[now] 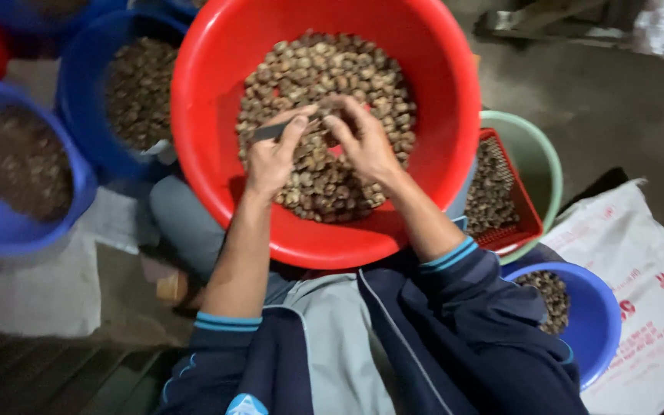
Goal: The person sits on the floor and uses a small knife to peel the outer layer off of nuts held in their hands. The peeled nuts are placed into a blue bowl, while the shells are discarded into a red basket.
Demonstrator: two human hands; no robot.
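A big red basin [217,69] rests on my lap, filled with several brown nuts [332,69]. Over the pile, my left hand [274,154] grips a small dark blade-like tool [269,131] whose tip points left. My right hand [363,138] meets it at the fingertips, pinching a single nut [324,121] between thumb and fingers. Both forearms are bare, with dark blue sleeves pushed up to the elbows.
Blue basins of brown nuts stand at the left [9,230] and upper left [78,84]. At the right a red slotted tray [520,207] of nuts sits in a pale green bowl [543,154]; a smaller blue bowl [597,323] lies below it. A white printed sack [639,253] covers the floor at right.
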